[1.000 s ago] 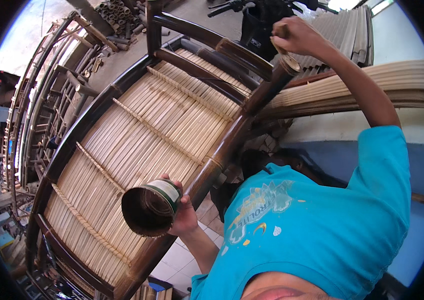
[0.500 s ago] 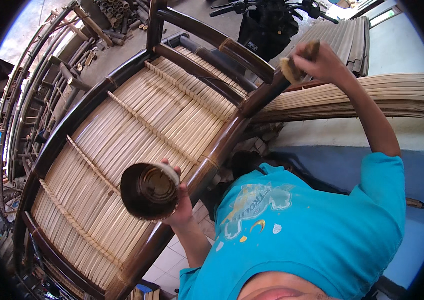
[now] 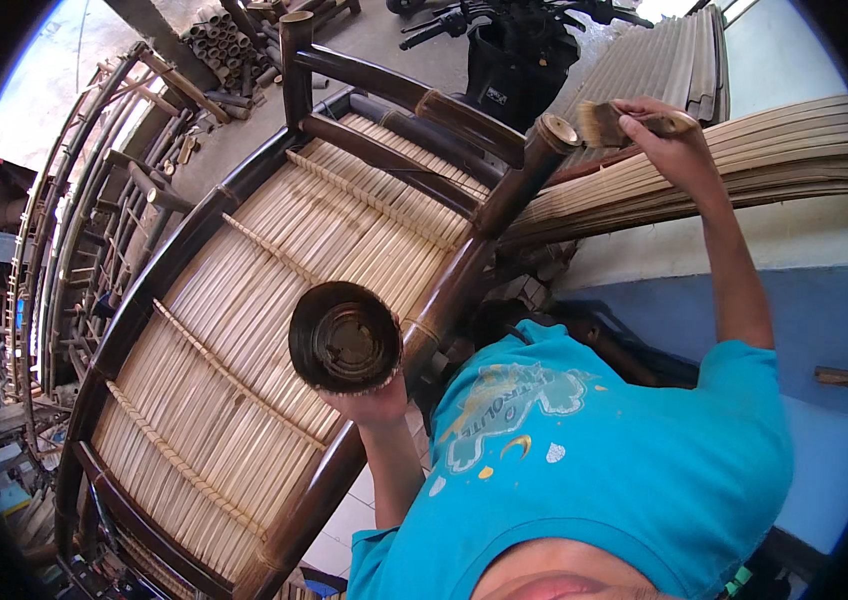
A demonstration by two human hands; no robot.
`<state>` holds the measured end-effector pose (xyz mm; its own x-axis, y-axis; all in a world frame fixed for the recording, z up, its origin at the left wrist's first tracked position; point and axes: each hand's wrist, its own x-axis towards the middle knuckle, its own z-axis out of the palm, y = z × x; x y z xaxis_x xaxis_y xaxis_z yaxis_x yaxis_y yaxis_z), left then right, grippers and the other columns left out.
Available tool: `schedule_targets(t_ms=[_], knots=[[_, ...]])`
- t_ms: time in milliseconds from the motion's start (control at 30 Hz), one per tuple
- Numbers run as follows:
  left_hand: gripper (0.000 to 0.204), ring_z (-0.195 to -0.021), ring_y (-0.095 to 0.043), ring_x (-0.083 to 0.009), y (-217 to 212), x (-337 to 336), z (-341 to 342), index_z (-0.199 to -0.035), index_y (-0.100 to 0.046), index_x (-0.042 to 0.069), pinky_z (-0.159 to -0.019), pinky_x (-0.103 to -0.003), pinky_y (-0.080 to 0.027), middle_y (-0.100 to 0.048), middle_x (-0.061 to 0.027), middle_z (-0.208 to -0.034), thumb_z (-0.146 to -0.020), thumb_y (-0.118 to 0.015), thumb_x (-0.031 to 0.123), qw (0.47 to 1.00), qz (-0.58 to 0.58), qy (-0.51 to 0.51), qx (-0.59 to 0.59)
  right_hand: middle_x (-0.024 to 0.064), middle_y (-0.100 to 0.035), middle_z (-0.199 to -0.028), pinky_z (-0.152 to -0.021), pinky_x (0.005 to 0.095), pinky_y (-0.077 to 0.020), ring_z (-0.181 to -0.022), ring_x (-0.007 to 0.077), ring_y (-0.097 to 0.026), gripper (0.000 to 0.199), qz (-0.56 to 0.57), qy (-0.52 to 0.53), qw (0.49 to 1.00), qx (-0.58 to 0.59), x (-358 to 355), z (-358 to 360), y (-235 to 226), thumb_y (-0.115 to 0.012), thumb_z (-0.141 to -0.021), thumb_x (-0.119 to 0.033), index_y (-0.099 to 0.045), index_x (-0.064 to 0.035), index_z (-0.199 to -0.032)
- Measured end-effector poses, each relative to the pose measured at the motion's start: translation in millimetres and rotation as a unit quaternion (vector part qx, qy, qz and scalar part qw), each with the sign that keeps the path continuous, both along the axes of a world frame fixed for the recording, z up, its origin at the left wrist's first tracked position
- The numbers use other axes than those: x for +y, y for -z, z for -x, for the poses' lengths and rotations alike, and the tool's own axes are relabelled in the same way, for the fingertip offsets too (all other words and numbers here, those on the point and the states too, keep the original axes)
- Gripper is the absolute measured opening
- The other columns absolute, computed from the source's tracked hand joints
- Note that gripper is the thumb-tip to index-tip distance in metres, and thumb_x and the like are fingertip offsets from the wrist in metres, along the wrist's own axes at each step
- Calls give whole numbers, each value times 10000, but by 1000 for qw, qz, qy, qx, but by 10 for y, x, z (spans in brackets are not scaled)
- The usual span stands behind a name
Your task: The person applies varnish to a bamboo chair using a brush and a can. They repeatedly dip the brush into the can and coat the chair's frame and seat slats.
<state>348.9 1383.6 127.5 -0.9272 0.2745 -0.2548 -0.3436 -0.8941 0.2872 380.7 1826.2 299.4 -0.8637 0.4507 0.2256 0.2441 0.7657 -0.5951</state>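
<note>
My left hand point(image 3: 369, 402) is wrapped round a dark, stained tin can point(image 3: 346, 340), its mouth tipped up toward me with a little brown residue inside. The can hangs over the slatted bamboo panel point(image 3: 244, 300) of a bamboo bench or bed. My right hand point(image 3: 669, 145), raised at the upper right, grips a flat paintbrush point(image 3: 609, 126) by its handle. The pale bristles point left, close by the cut top of a dark bamboo post point(image 3: 556, 130); I cannot tell whether they touch it. Dark, glossy bamboo poles point(image 3: 424, 300) frame the panel.
A motorcycle point(image 3: 519, 60) stands beyond the frame's far end. Long split-bamboo strips point(image 3: 744, 160) lie along the wall at right. Bamboo frames point(image 3: 74, 230) lean at left, and cut bamboo pieces point(image 3: 224, 50) are piled behind. A wooden-handled tool point(image 3: 844, 378) is at the right edge.
The brush has turned from pointing down to pointing left, beside the post top. My left hand has shifted the can right and up, with its mouth turned more toward me. The view has shifted slightly.
</note>
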Motion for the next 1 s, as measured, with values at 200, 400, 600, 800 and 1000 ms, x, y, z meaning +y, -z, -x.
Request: schedule_targets(t_ms=[200, 400, 600, 800, 1000], knots=[[702, -1113, -677, -350, -18, 298, 72, -1402, -520, 108, -836, -543, -635, -641, -151, -1287, -986, -360, 650, 995, 75, 47, -36, 81, -744, -1022, -774, 267, -572, -927, 121, -689, 278, 236, -79, 962, 115, -622, -210, -193, -701, -959, -185, -722, -15, -1179], [632, -1202, -638, -271, -71, 520, -62, -1428, -512, 88, -966, -428, -570, -639, -124, -1315, -1018, -342, 537, 988, 54, 144, -28, 118, -745, -873, -675, 307, -572, -741, 191, -718, 260, 218, -303, 926, 63, -1532, -91, -126, -733, -916, -216, -736, 2, -1056], [682, -1206, -638, -249, -260, 746, -279, -1534, -384, 105, -999, -417, -550, -625, -115, -1335, -1016, -345, 547, 975, 189, 118, -20, 185, -710, -775, -706, 348, -580, -718, 291, -731, 210, 52, -335, 931, -133, -1844, -76, 287, -739, -880, -192, -744, -22, -1002], [631, -1127, -667, -248, 35, 582, -249, -1481, -459, 139, -876, -428, -596, -645, -80, -1297, -1013, -352, 548, 977, 155, 129, -63, 136, -763, -978, -790, 321, -589, -880, 201, -748, 264, 297, -325, 897, 19, -1599, -224, 224, -730, -891, -114, -740, -12, -1134], [603, -947, -711, -239, -25, 686, -200, -1229, -630, 108, -751, -411, -600, -723, -69, -1071, -1002, -328, 578, 967, 189, 114, -124, 124, -760, -1064, -862, 312, -575, -986, 173, -720, 289, 364, -303, 880, -30, -1489, -420, 231, -750, -886, -55, -737, -13, -1172]])
